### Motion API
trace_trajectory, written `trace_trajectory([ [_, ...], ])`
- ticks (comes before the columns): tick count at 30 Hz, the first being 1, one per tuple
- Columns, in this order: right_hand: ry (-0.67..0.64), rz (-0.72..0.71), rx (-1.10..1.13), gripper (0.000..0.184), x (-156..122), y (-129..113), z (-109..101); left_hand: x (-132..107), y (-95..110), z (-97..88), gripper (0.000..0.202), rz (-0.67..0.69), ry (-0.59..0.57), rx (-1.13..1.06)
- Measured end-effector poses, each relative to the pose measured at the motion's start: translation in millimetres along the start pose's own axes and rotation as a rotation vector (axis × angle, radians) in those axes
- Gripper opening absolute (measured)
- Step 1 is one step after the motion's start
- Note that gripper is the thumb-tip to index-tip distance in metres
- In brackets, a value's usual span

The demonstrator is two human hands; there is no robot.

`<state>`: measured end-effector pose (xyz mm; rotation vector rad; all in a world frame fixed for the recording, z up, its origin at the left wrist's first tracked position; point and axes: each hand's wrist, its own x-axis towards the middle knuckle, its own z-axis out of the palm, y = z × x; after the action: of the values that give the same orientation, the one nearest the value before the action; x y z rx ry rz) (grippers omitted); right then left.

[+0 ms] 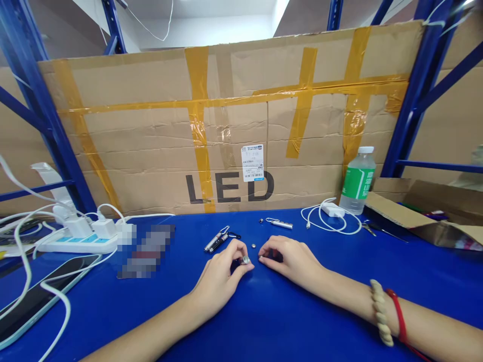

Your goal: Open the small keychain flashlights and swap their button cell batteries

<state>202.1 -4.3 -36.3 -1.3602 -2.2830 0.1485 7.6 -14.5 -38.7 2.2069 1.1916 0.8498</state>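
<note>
My left hand [222, 274] rests on the blue table [241, 322], fingers pinched on a small silver cap-like part [246, 260]. My right hand [290, 259] lies just right of it, fingers curled on a small dark piece I cannot make out. A tiny round silver part [253, 246] lies on the table between and just beyond the hands. Two small pen-shaped flashlights [218, 240] lie behind my left hand. A silver one on a key ring [279, 223] lies farther back, with a small dark part [261, 220] beside it.
A taped cardboard sheet marked LED [226, 130] walls off the back. A power strip with white plugs [81, 236] and a phone [37, 296] lie at the left. A water bottle [358, 181], white charger cable [330, 213] and open carton [426, 211] stand at the right.
</note>
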Motion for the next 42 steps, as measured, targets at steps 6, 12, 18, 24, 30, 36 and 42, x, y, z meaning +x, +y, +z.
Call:
trace_trajectory([
  [6,0.145,-0.079,0.106,0.014,-1.3,-0.8,2.2,1.2,4.5,-2.2,0.011,0.053,0.04,0.026],
  [12,0.44,-0.364,0.313,0.014,-7.1,-8.2,4.1,2.2,1.5,-1.1,0.014,0.084,0.026,0.019],
  [18,0.377,-0.485,0.334,0.012,-9.4,-13.2,4.9,2.0,-1.0,-1.1,0.015,0.153,-0.033,-0.012],
  [24,0.38,-0.432,0.337,0.013,-9.4,-14.1,5.6,0.4,3.6,-1.9,0.019,0.138,-0.091,0.026],
  [30,0.357,-0.407,0.396,0.014,-8.8,-14.8,6.4,-2.9,3.1,-1.2,0.018,0.128,-0.114,0.057],
  [36,0.325,-0.358,0.478,0.016,-7.7,-17.5,4.7,-3.5,3.5,-2.8,0.019,0.189,-0.135,0.016],
  [42,0.342,-0.342,0.501,0.015,-7.2,-19.2,4.1,-2.8,3.5,-2.5,0.019,0.191,-0.131,-0.002],
])
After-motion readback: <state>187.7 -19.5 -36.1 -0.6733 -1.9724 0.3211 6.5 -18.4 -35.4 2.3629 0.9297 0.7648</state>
